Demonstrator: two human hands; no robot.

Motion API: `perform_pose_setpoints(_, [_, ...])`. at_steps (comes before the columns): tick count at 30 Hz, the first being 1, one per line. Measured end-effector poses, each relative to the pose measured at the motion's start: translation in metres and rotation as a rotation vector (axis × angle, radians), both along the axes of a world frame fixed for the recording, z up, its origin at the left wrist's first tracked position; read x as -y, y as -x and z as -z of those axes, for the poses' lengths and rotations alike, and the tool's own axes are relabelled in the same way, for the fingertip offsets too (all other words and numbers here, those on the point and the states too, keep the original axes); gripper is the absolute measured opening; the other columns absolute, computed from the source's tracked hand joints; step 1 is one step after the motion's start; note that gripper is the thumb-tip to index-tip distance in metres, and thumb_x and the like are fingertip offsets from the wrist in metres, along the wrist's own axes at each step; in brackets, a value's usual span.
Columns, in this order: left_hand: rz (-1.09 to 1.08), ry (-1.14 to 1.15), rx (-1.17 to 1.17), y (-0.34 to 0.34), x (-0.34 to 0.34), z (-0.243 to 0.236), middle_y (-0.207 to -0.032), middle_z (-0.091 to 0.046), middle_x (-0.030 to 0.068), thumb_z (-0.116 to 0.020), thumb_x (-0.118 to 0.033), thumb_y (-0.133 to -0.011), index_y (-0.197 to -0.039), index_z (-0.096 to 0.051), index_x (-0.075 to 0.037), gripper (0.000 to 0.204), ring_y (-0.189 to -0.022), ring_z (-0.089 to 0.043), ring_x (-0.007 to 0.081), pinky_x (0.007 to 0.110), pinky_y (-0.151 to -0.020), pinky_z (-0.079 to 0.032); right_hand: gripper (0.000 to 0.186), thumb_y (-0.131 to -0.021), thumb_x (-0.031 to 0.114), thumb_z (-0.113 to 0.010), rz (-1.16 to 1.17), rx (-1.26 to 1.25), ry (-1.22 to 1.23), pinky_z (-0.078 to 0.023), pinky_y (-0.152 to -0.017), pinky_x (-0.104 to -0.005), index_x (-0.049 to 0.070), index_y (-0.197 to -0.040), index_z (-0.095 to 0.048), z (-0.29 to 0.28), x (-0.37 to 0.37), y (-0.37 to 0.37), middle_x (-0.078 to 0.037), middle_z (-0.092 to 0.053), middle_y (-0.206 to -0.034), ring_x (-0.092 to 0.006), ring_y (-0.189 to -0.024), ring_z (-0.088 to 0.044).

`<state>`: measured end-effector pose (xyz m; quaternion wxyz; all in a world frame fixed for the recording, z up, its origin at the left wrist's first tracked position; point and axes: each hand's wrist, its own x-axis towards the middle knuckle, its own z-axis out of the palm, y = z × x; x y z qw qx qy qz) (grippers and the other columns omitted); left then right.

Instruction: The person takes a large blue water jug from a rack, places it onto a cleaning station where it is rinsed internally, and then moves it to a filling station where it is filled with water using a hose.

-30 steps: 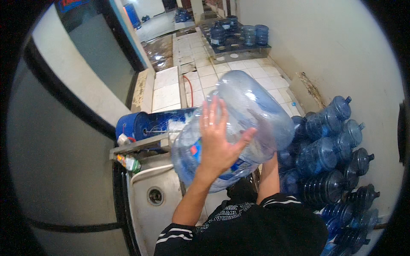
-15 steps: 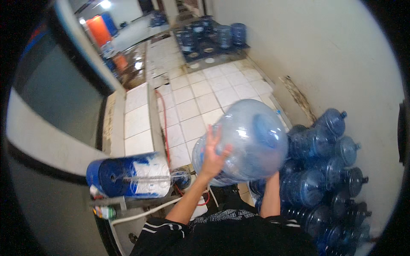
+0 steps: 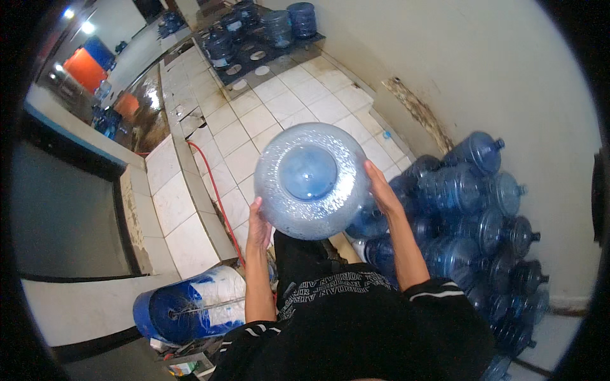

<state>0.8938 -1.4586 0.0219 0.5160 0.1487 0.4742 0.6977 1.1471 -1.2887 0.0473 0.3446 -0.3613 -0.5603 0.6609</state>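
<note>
I hold a large clear blue water jug (image 3: pixel 311 181) in front of my chest, its round base turned up toward the camera. My left hand (image 3: pixel 258 228) grips its lower left side. Against the right side presses my right hand (image 3: pixel 380 190), fingers spread along the curve. The jug's neck points down and is hidden. Below it I see my black top with white stripes.
A pile of several blue water jugs (image 3: pixel 483 216) lies stacked against the wall at the right. A blue and white barrel (image 3: pixel 190 305) lies on its side at lower left. A red hose (image 3: pixel 216 190) runs along the white tiled floor. More jugs (image 3: pixel 254 32) stand far back.
The jug has swung from lying sideways to base-up in front of me. My view has turned away from the sink toward the tiled floor and the jug pile.
</note>
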Motion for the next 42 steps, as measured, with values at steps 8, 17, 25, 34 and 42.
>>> perform_pose_setpoints(8, [0.335,0.363,-0.152,0.142,-0.117,0.088,-0.134,-0.045,0.0123,-0.058,-0.055,-0.081,-0.140,-0.030,-0.007,0.081,-0.125,-0.041,0.0258,0.045,-0.096,-0.040,0.065,-0.090,0.043,-0.054,-0.111,0.265,0.114,-0.031,-0.103,-0.0342,-0.003,-0.133,-0.040,0.031,-0.112,0.128,-0.017,-0.048,-0.130,-0.0243,-0.119,-0.044])
perform_pose_setpoints(17, [0.176,0.444,0.002,0.311,-0.243,0.111,-0.128,-0.046,0.0220,-0.074,-0.049,-0.071,-0.134,-0.032,0.004,0.092,-0.115,-0.050,0.0335,0.050,-0.083,-0.051,0.085,-0.081,0.048,-0.064,-0.249,0.495,0.095,-0.035,-0.102,-0.0379,-0.006,-0.137,-0.032,0.058,-0.283,0.349,-0.026,-0.043,-0.133,-0.0312,-0.123,-0.043])
perform_pose_setpoints(25, [0.264,0.659,-0.741,0.435,-0.419,0.030,-0.117,-0.050,0.0282,-0.082,-0.056,-0.054,-0.122,-0.041,0.015,0.107,-0.108,-0.055,0.0352,0.041,-0.085,-0.050,0.095,-0.067,0.041,-0.081,-0.087,0.378,0.057,-0.043,-0.094,-0.0376,-0.006,-0.134,-0.033,0.041,-0.406,0.437,-0.023,-0.051,-0.122,-0.0301,-0.112,-0.052])
perform_pose_setpoints(34, [0.219,0.711,-0.916,0.533,-0.631,0.016,-0.101,-0.062,0.0252,-0.083,-0.051,-0.053,-0.109,-0.053,0.013,0.090,-0.095,-0.062,0.0350,0.039,-0.082,-0.050,0.095,-0.065,0.040,-0.082,-0.104,0.321,-0.043,-0.040,-0.098,-0.0377,-0.005,-0.134,-0.035,0.065,-0.614,0.548,-0.024,-0.052,-0.121,-0.0308,-0.114,-0.051])
perform_pose_setpoints(42, [-0.186,0.772,-0.568,0.647,-0.762,0.098,-0.100,-0.063,0.0253,-0.082,-0.042,-0.058,-0.107,-0.054,0.013,0.079,-0.092,-0.063,0.0333,0.039,-0.079,-0.050,0.078,-0.085,0.045,-0.063,-0.267,0.295,-0.158,-0.037,-0.100,-0.0415,0.008,-0.143,-0.025,0.018,-0.809,0.686,-0.025,-0.041,-0.134,-0.0332,-0.121,-0.045])
